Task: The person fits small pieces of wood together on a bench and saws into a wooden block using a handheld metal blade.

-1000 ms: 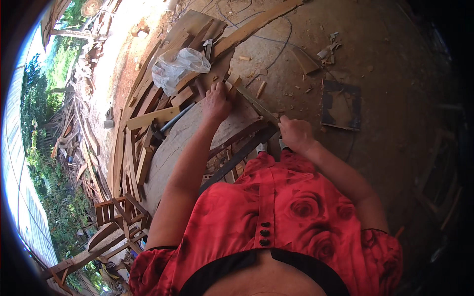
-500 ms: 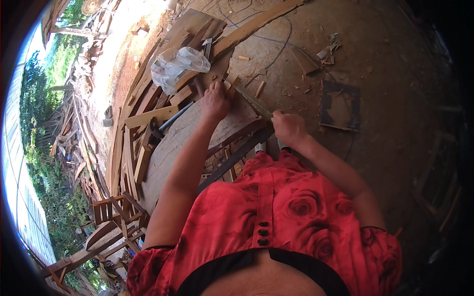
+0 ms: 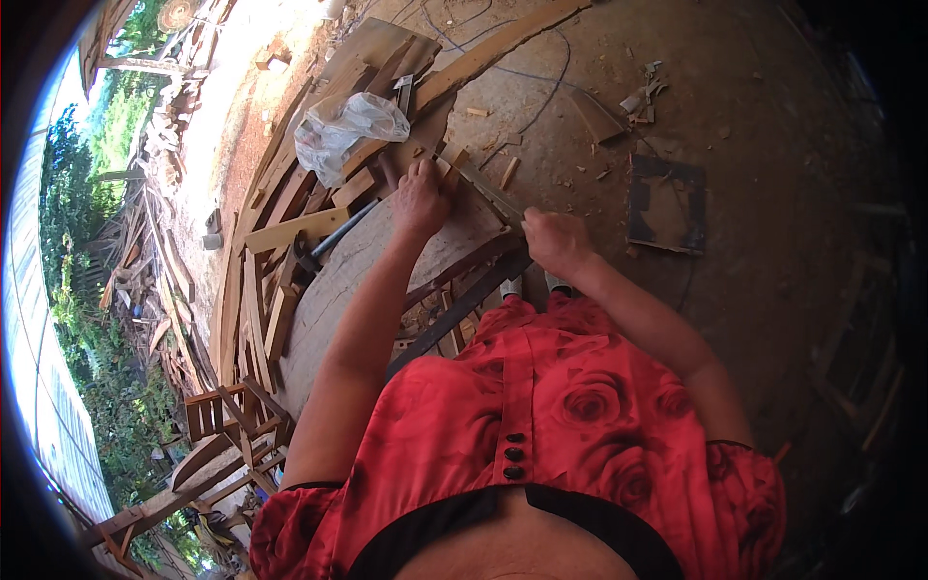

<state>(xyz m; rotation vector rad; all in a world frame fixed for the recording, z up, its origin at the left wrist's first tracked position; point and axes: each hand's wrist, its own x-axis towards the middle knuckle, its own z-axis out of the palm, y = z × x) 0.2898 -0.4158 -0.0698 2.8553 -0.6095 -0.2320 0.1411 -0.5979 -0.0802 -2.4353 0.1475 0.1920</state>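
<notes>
My left hand [image 3: 421, 201] presses down at the far end of a worn wooden bench top [image 3: 353, 261], its fingers bent over a small wood piece [image 3: 444, 166]. My right hand [image 3: 557, 242] is closed in a fist off the bench's right edge. It grips the near end of a long, narrow greyish strip [image 3: 491, 193], which slants up and left toward the wood by my left hand. My fingers hide the strip's end, and its exact kind cannot be made out.
Boards and offcuts [image 3: 280, 319] pile along the bench's left, with a hammer [image 3: 307, 259] and a clear plastic bag [image 3: 350, 133] among them. A long plank [image 3: 503, 48] lies beyond. A dark square board [image 3: 667, 205] and a blue cord [image 3: 559, 82] lie on the floor.
My right hand has shifted slightly left and up, closer to the bench, along with the strip. My left hand stays in place.
</notes>
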